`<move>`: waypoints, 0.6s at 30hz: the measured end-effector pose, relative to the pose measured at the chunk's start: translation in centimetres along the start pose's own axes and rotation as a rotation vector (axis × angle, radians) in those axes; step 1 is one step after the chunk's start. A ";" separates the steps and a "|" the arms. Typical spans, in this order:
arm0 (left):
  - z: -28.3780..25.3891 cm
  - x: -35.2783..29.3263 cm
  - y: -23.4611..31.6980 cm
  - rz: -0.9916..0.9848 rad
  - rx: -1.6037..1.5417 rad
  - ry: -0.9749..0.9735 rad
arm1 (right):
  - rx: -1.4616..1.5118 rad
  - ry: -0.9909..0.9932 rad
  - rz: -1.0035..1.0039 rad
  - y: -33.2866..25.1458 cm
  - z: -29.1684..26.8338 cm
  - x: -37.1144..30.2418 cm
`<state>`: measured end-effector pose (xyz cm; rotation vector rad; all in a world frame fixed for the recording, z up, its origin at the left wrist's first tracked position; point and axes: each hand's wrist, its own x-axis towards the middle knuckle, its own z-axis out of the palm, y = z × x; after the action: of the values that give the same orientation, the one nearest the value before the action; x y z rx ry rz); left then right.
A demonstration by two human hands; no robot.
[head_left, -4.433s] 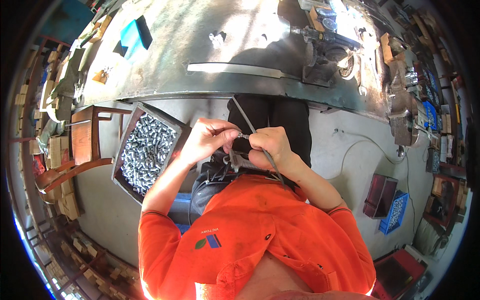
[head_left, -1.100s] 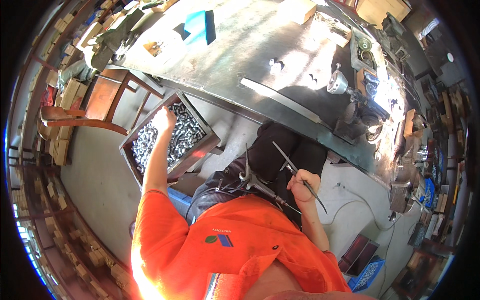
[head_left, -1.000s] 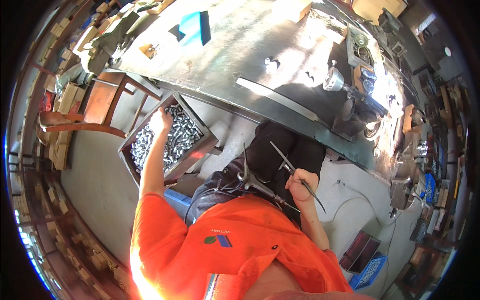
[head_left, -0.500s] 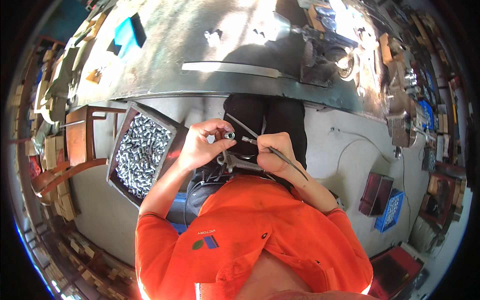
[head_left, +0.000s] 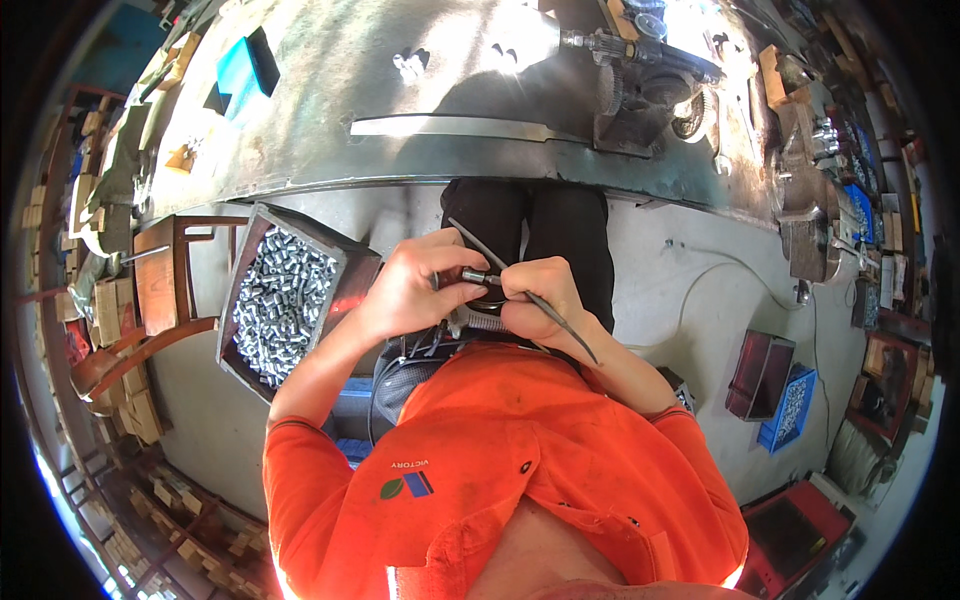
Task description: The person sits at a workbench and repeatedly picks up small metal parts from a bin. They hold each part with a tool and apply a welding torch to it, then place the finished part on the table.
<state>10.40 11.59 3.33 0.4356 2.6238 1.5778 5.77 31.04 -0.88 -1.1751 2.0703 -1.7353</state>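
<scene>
Between the thumb and fingers of my left hand (head_left: 420,285) is a small shiny metal sleeve (head_left: 474,275), held over my lap. My right hand (head_left: 545,300) grips a long, slim, tapered file-like metal rod (head_left: 572,333), slanting through it from upper left to lower right. From the same fingers a short metal tip (head_left: 492,281) points left and meets the sleeve's right end; whether it sits inside cannot be seen. Beside my left forearm stands a dark open box (head_left: 348,262) heaped with small metal sleeves (head_left: 285,300).
Ahead is a metal workbench (head_left: 330,160) bearing a long flat bar (head_left: 440,127), a geared machine (head_left: 655,85) and a blue block (head_left: 245,75). A wooden chair (head_left: 155,270) stands left. On the right floor are a dark red bin (head_left: 757,375), a blue crate (head_left: 790,410) and a cable (head_left: 690,295).
My hands have come together. The short tip in my right hand, apart from the sleeve before, now meets it, and the sleeve has turned from facing end-on to lying sideways.
</scene>
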 end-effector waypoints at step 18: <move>-0.4 -0.3 -2.9 -0.028 0.399 0.331 | 0.123 0.052 -0.101 -2.8 -2.5 -0.5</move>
<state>10.00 9.91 0.91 0.1570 3.1923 1.1998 5.88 33.23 2.20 -1.2296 1.9320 -1.9282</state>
